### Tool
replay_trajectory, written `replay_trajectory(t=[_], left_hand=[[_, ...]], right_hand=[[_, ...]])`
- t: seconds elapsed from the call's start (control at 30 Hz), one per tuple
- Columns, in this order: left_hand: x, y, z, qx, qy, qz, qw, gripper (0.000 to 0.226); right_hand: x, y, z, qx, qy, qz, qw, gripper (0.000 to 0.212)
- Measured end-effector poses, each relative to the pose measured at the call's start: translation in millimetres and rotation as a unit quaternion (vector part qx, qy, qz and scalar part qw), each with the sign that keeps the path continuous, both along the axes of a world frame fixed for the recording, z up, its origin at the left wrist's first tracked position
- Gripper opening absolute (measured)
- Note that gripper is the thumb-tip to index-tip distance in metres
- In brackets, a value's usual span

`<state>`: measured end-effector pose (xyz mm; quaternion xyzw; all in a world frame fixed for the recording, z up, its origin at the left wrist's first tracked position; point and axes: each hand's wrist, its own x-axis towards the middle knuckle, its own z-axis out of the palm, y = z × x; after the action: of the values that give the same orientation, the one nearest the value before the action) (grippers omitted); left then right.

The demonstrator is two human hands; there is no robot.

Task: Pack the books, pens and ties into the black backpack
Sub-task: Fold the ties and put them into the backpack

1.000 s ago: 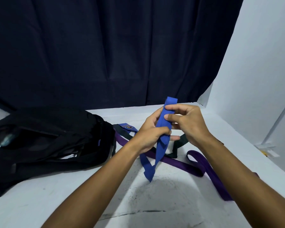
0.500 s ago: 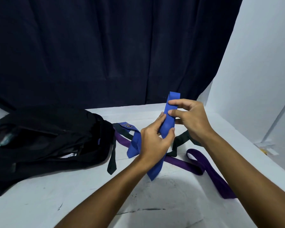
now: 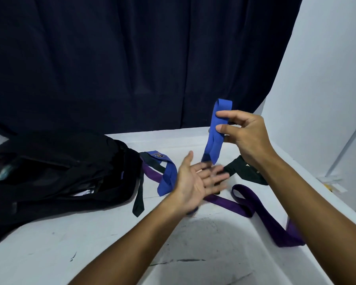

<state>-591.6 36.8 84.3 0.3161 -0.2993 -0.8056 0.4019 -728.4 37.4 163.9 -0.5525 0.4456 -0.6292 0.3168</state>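
Pinching folded blue tie (image 3: pixel 216 130) in right hand (image 3: pixel 249 138), above spread left hand (image 3: pixel 195 182)

The scene is dimly lit with a cool bluish cast. A soft shadow is thrown on the desk (image 3: pixel 49 254) beneath the arms. The left hand (image 3: pixel 197 182) is smeared by motion blur at its fingers. Straight edges are bowed by wide-angle distortion near the frame borders.

The left hand (image 3: pixel 195 182) let go of the blue tie (image 3: pixel 217 130) and opened palm-up below it; the right hand (image 3: pixel 247 136) lifted the folded part higher.
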Motion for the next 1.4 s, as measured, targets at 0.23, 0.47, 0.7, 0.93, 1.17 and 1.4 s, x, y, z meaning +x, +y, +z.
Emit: replay_trajectory(t=[0.23,0.47,0.7,0.93,1.17,1.4], left_hand=[[24,-48,40,0.052,0.133,0.102,0.985,0.039],[29,-52,47,-0.070,0.015,0.039,0.997,0.026],[31,-49,31,-0.112,-0.002,-0.036,0.993,0.036],[32,-47,26,-0.155,0.005,-0.080,0.985,0.041],[26,-35,18,-0.253,-0.023,-0.099,0.962,0.069],[22,-28,22,-0.251,-0.036,-0.055,0.966,0.069]], right_hand=[[11,17,-23,0.065,-0.005,0.074,0.995,0.031],[16,30,-50,0.137,0.027,0.137,0.981,0.030],[11,24,-34,0.104,0.037,0.136,0.984,0.032],[15,11,-24,0.068,0.068,0.070,0.993,0.032],[20,4,-28,0.082,0.076,0.062,0.992,0.027],[22,7,-31,0.084,0.098,0.056,0.990,0.031]])
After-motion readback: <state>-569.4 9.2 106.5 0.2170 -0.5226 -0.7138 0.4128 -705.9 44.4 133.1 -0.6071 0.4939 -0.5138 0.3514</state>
